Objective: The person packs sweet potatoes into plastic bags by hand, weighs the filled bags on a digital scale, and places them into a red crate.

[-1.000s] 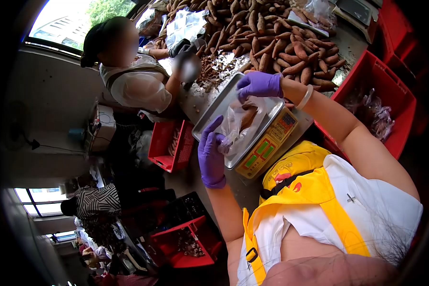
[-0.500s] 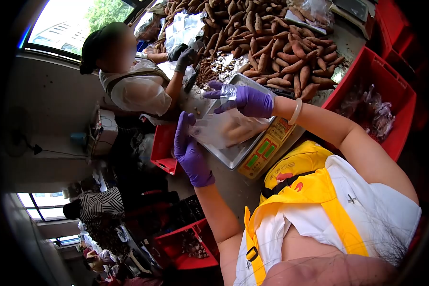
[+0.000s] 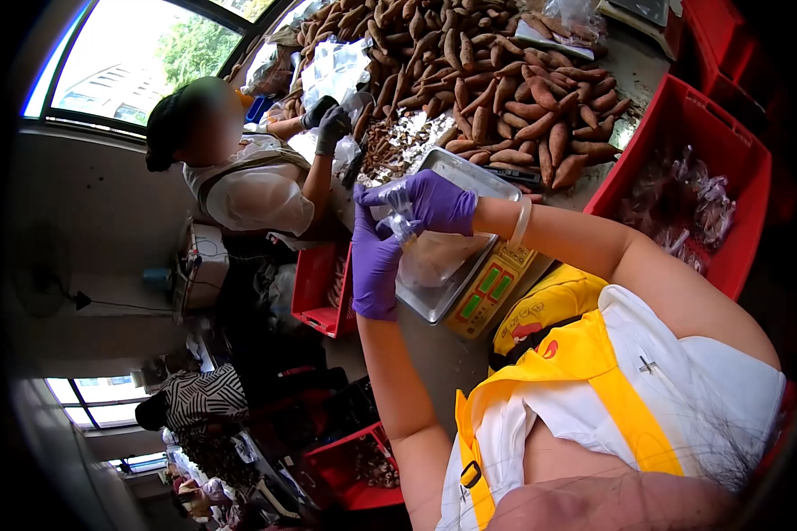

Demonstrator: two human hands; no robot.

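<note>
Both hands wear purple gloves and meet at the twisted neck of a clear plastic bag (image 3: pixel 438 257), over the metal tray (image 3: pixel 434 305) of a yellow scale (image 3: pixel 483 301). My left hand (image 3: pixel 376 261) pinches the bag's neck from the near left side. My right hand (image 3: pixel 438 203) is closed on the same gathered plastic, its wrist wearing a pale bangle. The bag's body hangs below the fingers, with pale contents blurred through the plastic. Green digits show on the scale's display.
A large pile of sweet potatoes (image 3: pixel 505 97) covers the table behind the scale. A red crate (image 3: pixel 744 177) with bagged items stands at right, another red crate (image 3: pixel 323 292) left of the scale. A co-worker (image 3: pixel 257 195) in gloves works at the far left.
The bag has been lifted from the tray and its neck gathered. My hands, apart before, have come together at it. The co-worker's hands have moved slightly.
</note>
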